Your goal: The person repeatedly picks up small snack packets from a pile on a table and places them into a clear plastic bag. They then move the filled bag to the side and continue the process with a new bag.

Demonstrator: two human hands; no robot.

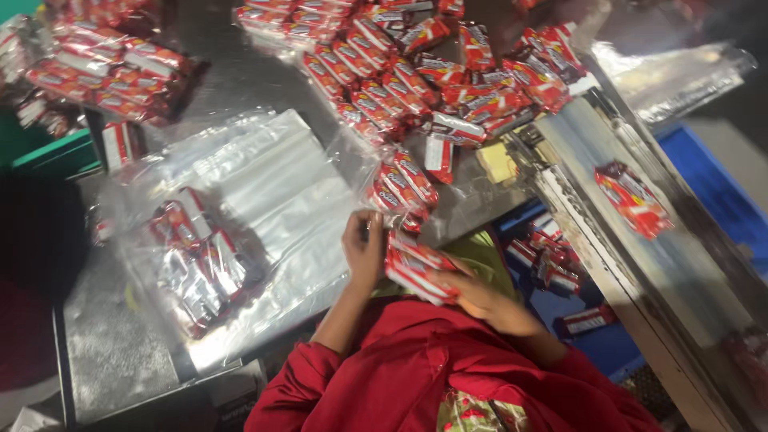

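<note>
I see a steel table (120,352) filling most of the view. A stack of clear plastic bags (264,184) lies near its front edge; one bag (196,260) on it already holds a few packets. A heap of red packets (416,72) covers the table's far side. My right hand (480,300) is clenched around a bundle of red packets (418,268) just off the front edge, and my left hand (364,248) presses loosely against that bundle's end.
</note>
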